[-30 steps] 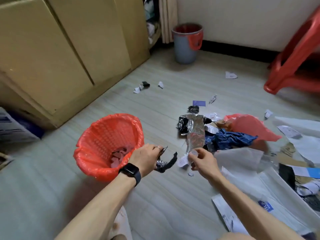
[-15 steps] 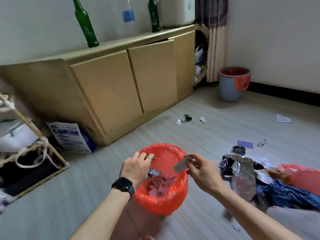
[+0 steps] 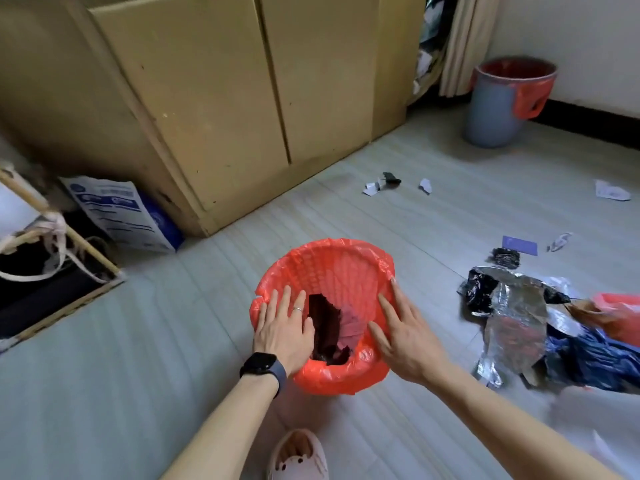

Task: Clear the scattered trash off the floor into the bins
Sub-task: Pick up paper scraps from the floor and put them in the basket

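While both hands hover flat at the mouth of the red-lined basket (image 3: 329, 251), neither one holds anything. The left hand (image 3: 282, 327) has its fingers straight and spread over the basket's near-left rim. The right hand (image 3: 401, 337) lies equally released over the near-right rim. Whether the palms actually touch the liner cannot be told. Empty, splayed hands over an open mouth fit a drop just made, or a push to settle the contents, and dark scraps (image 3: 323, 323) lie at the bottom of the basket. The basket stands on the floor (image 3: 138, 341) right before the person, probably to keep each carry short.

Most of the trash is not yet in. A heap of foil and black plastic (image 3: 512, 317) lies to the right of the basket, and a purple card (image 3: 519, 244) lies just beyond the heap. Small paper scraps (image 3: 374, 187) sit farther beyond the basket. A grey bin (image 3: 498, 109) stands well beyond the basket, by the wall.
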